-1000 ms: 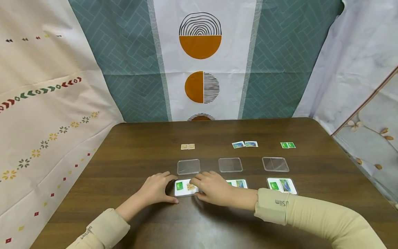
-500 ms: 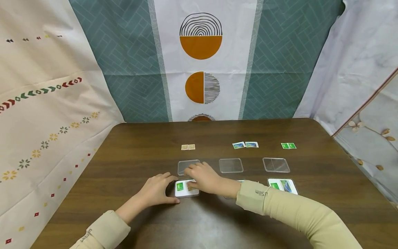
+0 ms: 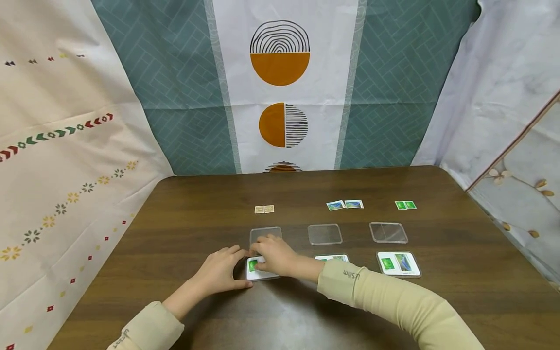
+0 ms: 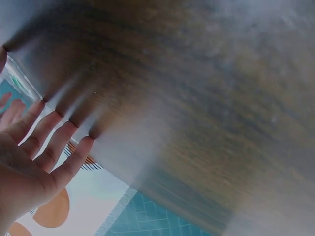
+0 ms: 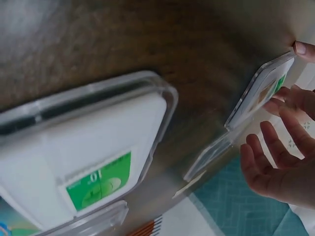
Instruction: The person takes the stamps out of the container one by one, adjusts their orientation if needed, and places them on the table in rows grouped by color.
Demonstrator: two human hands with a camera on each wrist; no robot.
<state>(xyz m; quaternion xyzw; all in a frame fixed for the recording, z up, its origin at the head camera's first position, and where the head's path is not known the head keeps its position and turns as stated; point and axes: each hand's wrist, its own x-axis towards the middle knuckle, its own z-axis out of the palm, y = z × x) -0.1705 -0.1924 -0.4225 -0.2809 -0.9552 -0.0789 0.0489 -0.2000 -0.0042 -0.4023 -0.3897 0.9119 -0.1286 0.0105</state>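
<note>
A clear case with a white insert (image 3: 264, 278) lies at the front left of the row. My left hand (image 3: 220, 270) holds its left end, thumb at the near corner and forefinger at the far one; in the left wrist view the other fingertips (image 4: 59, 114) touch the table. My right hand (image 3: 276, 255) reaches over the case, its thumb at the green stamp (image 3: 252, 265), fingers loosely bent. In the head view that hand covers the tan stamp (image 5: 264, 93), which the right wrist view shows on the insert. Whether the right fingertips press cannot be told.
Similar cases stand in the middle (image 3: 331, 257), partly behind the right sleeve, and at the right (image 3: 399, 264). Behind lie clear lids (image 3: 266, 233), (image 3: 325, 234), (image 3: 388, 233). Farther back are pairs of tan stamps (image 3: 264, 209), blue stamps (image 3: 335, 205) and green stamps (image 3: 405, 205).
My right hand has moved left along the case, from its right end to the green stamp, covering the tan stamp. The left hand has stayed at the left end.
</note>
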